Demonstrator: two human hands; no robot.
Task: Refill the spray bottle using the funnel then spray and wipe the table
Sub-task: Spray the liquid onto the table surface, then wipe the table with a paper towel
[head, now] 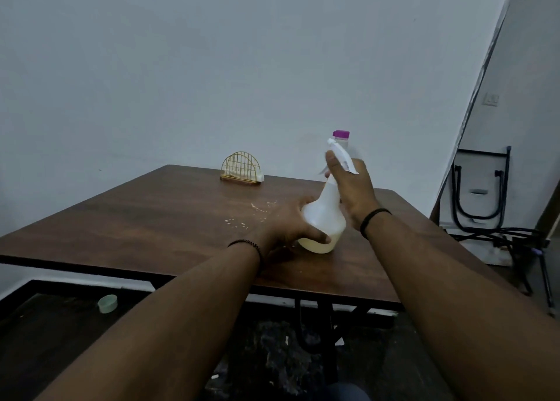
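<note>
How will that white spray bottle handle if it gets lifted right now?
The spray bottle is probably light: yellowish liquid fills only its base. Its wide bottom and narrow neck suggest it resists tipping. The left hand grips the body, so thin plastic may flex.

Gold wire napkin holder (241, 168) at the counter's far edge, near the wall. Purple-capped bottle (341, 136) further right – mostly hidden. Small pale-green cap (107, 303) on the dark floor, lower left. Black folding stand (480, 185) against the right wall, wall switch (491, 99) above.

No text or label can be read anywhere (bottles (323, 216) included).
</note>
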